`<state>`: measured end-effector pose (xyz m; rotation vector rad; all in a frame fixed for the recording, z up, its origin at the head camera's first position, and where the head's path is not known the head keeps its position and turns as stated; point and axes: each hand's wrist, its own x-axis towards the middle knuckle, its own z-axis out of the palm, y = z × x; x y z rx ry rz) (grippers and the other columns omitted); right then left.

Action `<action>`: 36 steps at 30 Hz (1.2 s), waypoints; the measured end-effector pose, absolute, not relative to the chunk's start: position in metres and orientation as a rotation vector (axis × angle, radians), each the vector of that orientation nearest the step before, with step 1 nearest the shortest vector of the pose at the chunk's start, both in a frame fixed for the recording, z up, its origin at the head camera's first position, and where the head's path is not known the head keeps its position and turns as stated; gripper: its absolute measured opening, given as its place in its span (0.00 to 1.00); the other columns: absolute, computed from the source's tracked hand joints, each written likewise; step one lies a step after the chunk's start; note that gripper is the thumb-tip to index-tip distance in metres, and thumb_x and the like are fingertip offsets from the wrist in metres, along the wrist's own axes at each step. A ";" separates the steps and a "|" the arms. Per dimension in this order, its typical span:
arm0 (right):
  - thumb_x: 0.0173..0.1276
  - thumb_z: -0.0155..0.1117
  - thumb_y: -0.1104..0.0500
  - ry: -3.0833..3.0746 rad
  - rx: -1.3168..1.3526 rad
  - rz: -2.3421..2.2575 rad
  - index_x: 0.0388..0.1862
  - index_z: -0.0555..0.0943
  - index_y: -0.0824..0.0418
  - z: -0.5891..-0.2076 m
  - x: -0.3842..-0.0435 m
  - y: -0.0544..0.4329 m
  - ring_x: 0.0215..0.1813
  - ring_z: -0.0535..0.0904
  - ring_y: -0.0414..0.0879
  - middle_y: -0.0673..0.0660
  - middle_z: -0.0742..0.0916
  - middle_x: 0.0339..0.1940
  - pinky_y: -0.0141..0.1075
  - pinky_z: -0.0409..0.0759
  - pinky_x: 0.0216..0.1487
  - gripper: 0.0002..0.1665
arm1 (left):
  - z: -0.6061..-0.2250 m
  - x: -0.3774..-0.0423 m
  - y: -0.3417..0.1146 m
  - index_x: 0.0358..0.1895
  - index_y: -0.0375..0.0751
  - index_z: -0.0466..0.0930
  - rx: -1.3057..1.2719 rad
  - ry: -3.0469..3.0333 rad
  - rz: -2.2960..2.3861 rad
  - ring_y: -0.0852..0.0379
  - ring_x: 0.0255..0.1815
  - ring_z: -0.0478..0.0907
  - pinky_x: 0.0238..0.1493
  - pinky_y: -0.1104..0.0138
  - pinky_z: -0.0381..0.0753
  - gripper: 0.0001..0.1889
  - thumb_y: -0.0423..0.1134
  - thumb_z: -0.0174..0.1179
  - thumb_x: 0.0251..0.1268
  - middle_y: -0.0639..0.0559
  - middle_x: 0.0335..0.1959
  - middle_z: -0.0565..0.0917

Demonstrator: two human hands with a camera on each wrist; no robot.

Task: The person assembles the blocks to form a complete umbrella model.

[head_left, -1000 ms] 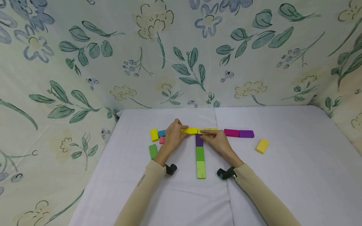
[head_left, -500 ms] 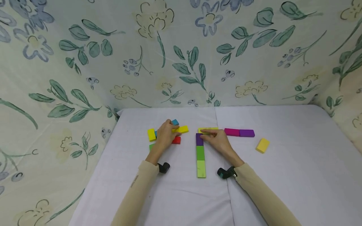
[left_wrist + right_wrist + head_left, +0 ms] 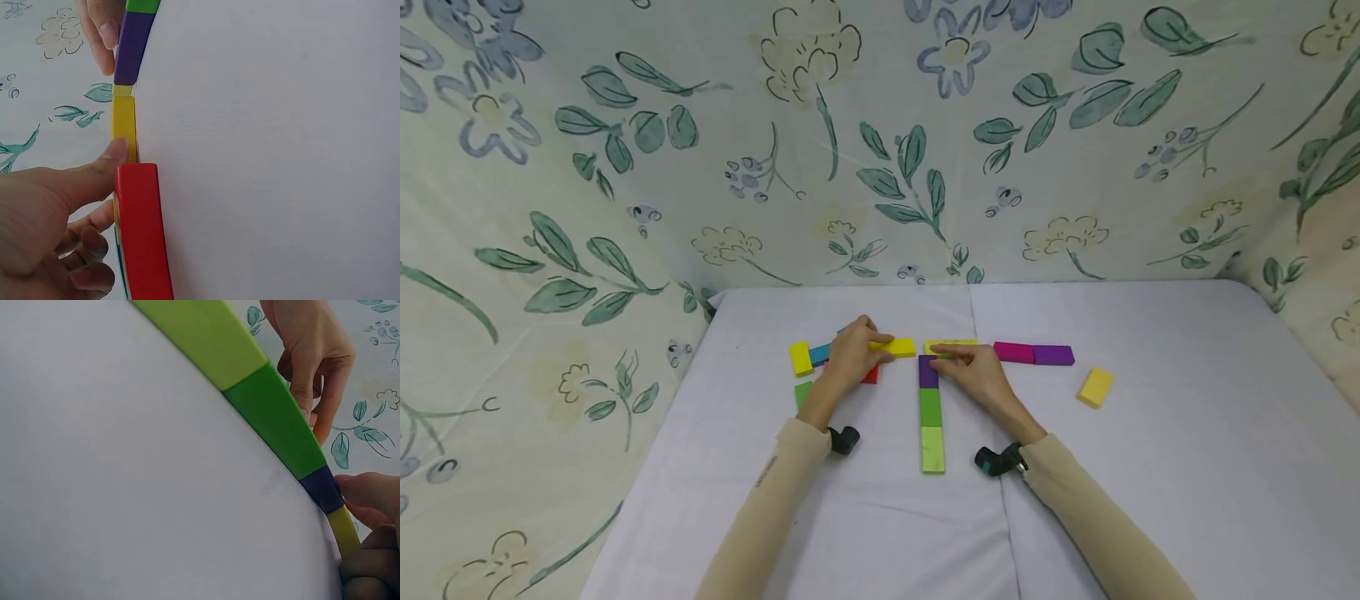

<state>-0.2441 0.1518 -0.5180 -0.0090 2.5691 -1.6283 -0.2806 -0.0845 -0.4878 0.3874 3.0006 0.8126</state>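
Note:
My left hand (image 3: 847, 358) pinches a yellow block (image 3: 902, 347) between thumb and fingers, just left of the column's top. In the left wrist view a red block (image 3: 142, 231) lies nearer the camera. My right hand (image 3: 981, 372) grips around a second yellow block (image 3: 962, 342), its index finger over that block and its thumb against the purple block (image 3: 928, 372). Below the purple block run a green block (image 3: 930, 407) and a light green block (image 3: 932, 451) in a straight line. A small gap separates the two yellow blocks.
Right of the second yellow block lie a magenta block (image 3: 1013, 352) and a violet block (image 3: 1054, 356), end to end. A loose yellow-orange block (image 3: 1096, 387) is farther right. Near the left hand are another yellow block (image 3: 801, 359), a blue block (image 3: 820, 355) and a partly hidden green block (image 3: 803, 392).
My left hand shifted left with the yellow block, away from the column, then came partway back right. The right hand stayed in place.

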 end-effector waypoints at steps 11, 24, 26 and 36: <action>0.66 0.76 0.46 2.574 -0.007 -1.621 0.55 0.90 0.48 -0.519 -0.245 0.152 0.24 0.59 0.39 0.56 0.87 0.60 0.29 0.56 0.24 0.19 | -0.486 -0.285 -0.073 0.57 0.52 0.88 0.447 2.981 0.756 0.54 0.41 0.74 0.42 0.67 0.73 0.20 0.46 0.74 0.62 0.51 0.43 0.79; 0.67 0.75 0.48 2.583 -0.009 -1.626 0.56 0.90 0.49 -0.518 -0.243 0.151 0.23 0.59 0.40 0.57 0.87 0.58 0.30 0.55 0.23 0.19 | -0.487 -0.285 -0.071 0.58 0.53 0.88 0.444 2.958 0.774 0.53 0.43 0.73 0.43 0.66 0.72 0.19 0.46 0.73 0.63 0.51 0.45 0.78; 0.67 0.75 0.48 2.583 -0.004 -1.624 0.56 0.90 0.49 -0.517 -0.243 0.151 0.23 0.59 0.40 0.57 0.86 0.57 0.29 0.55 0.23 0.19 | -0.487 -0.284 -0.071 0.58 0.53 0.88 0.440 2.955 0.782 0.53 0.43 0.73 0.43 0.66 0.72 0.19 0.46 0.73 0.63 0.51 0.45 0.78; 0.67 0.75 0.48 2.583 0.001 -1.624 0.56 0.90 0.49 -0.517 -0.242 0.151 0.22 0.59 0.40 0.57 0.86 0.53 0.29 0.55 0.22 0.20 | -0.488 -0.283 -0.069 0.57 0.53 0.88 0.409 2.946 0.812 0.53 0.44 0.73 0.45 0.65 0.72 0.19 0.44 0.73 0.63 0.51 0.45 0.77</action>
